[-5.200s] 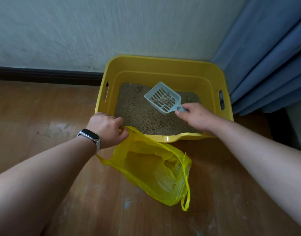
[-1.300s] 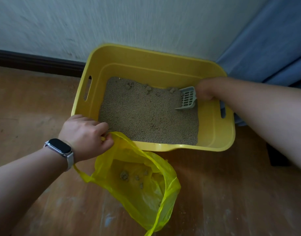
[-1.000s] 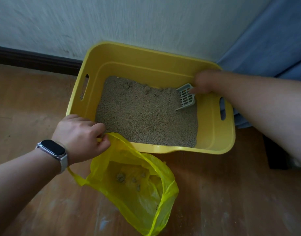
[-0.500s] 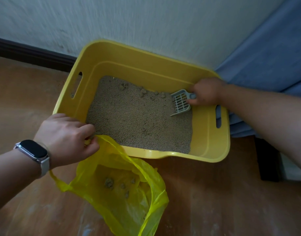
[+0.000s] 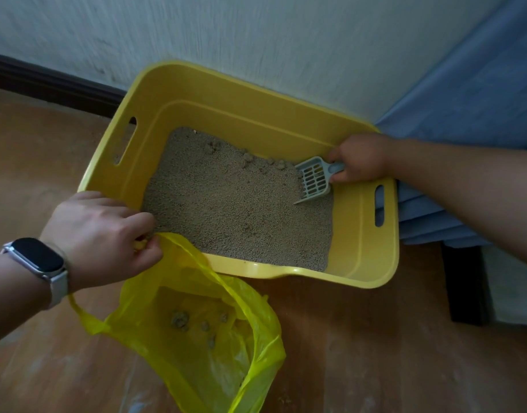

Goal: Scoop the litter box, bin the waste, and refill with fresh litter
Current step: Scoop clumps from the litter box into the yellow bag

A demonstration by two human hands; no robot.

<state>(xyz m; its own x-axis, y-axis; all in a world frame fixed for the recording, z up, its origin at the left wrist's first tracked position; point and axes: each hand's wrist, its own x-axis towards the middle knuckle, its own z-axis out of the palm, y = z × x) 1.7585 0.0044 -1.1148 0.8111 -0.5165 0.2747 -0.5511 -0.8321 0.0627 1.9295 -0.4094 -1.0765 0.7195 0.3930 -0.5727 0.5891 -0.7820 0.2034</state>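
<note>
Head view: the yellow litter box sits on a wooden floor, with its far side close to a pale wall.

1. Litter: a tan granular layer covers the bottom of the litter box. Several small lumps lie along the far edge of the layer.
2. Scoop: a grey slotted scoop is at the far-right corner of the litter box. Its blade is tilted, and the front edge touches the litter surface.
3. Right hand: the fingers are curled around the scoop handle, inside the litter box against its right wall.
4. Left hand: the fingers pinch the rim of a yellow plastic bag at the near-left corner of the litter box. A dark-faced watch is on the wrist.
5. Bag: it hangs open just in front of the near rim of the litter box, and its lower part lies on the floor. The mouth faces upward. Grey-brown clumps are visible inside, through the open mouth.
6. Blue curtain: it hangs just beyond the right side of the litter box.

The two hands are well apart, at diagonally opposite corners of the litter box.
</note>
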